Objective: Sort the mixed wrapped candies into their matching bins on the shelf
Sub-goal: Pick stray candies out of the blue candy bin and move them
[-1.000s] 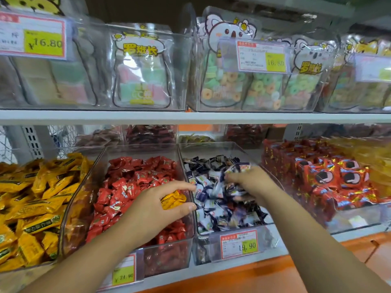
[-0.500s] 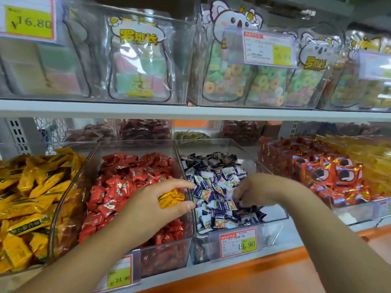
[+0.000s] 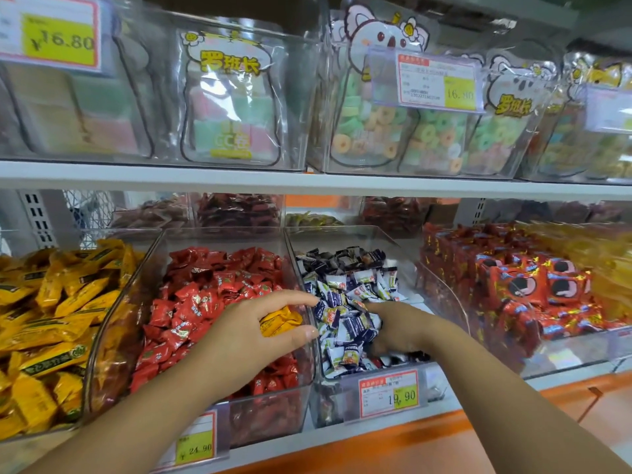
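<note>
At the left end of the lower shelf [image 3: 307, 184] lies a heap of long yellow-wrapped candies [image 3: 58, 319]. Next along, over the clear plastic bin [image 3: 222, 230] of red-wrapped candies [image 3: 205, 295], the left hand [image 3: 253, 336] grasps one stray yellow-wrapped candy [image 3: 278, 323] between thumb and fingers, close to that bin's right wall. Past the wall, the right hand [image 3: 403, 333] is sunk into the blue-and-white wrapped candies [image 3: 349, 292] toward the front of the third clear bin [image 3: 405, 265]. Its fingertips are buried, so I cannot tell whether they grip anything. Shiny red foil packets [image 3: 526, 289] crowd the shelf's right end.
</note>
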A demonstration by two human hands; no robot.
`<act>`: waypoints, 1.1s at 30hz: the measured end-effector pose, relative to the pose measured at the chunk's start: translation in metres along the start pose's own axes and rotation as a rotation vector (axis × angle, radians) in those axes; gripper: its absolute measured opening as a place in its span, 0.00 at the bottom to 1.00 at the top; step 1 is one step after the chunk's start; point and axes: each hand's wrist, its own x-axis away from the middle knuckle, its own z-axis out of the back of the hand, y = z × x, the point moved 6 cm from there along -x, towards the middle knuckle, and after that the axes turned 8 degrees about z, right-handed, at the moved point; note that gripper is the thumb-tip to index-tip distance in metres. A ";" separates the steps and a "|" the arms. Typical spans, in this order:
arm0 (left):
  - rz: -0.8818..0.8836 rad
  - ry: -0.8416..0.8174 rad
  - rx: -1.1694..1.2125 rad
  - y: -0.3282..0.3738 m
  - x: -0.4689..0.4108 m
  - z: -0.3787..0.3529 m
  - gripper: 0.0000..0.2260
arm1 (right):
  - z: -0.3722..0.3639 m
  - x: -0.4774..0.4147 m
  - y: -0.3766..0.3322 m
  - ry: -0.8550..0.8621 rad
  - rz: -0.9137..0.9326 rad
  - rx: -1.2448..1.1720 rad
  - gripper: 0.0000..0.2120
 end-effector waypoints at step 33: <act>0.002 0.014 -0.022 -0.003 -0.001 0.000 0.13 | 0.026 0.008 -0.008 0.160 0.121 0.029 0.25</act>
